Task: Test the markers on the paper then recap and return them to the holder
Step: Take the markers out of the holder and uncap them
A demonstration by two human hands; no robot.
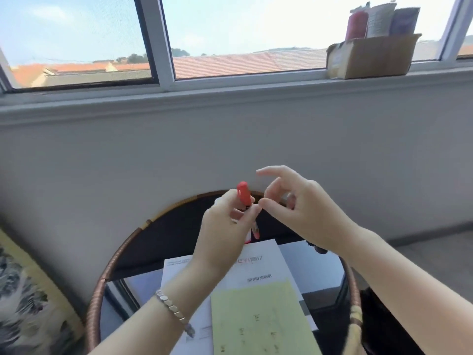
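Cardboard box [371, 58] holds three tubes [379, 21]; left hand [225, 233] grips capped red marker [243, 192], right hand [303, 210] slack, empty.

A red marker [243, 193], red cap uppermost, stood nearly upright, pinched in the fingers of the left hand [225, 226] above the worktop [102, 280]. Below it, a pale yellow-green paper [263, 319] lay flat on white printed sheets [258, 267], bearing several small dark marks.

Bright daylight through window [76, 39], soft overall blur, wide-angle edge bending
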